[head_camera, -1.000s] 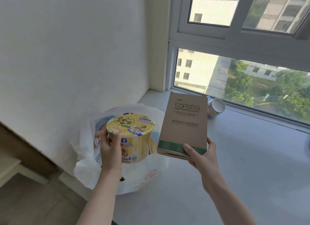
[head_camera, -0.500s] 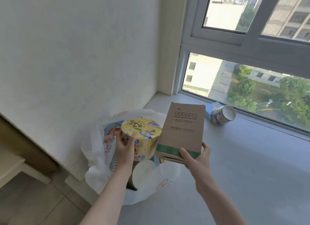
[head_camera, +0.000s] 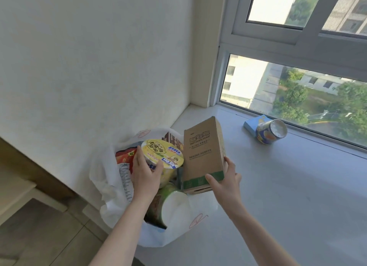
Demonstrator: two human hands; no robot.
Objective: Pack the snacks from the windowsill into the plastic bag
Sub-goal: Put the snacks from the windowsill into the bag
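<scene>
White wall point(head_camera: 89, 57): lightly textured, filling the left and centre of the view and meeting a cream reveal point(head_camera: 204, 47) at the corner. Window frame point(head_camera: 264, 37): grey, with an upper sash above a fixed lower pane point(head_camera: 258, 103). Through the glass: a pale building point(head_camera: 244, 81) and green trees point(head_camera: 294, 95), seen from well above. Lower left: a brown wooden panel point(head_camera: 29, 162), a pale ledge point(head_camera: 14, 188) beside it, and a tiled floor point(head_camera: 49, 238) with visible grout lines.
</scene>
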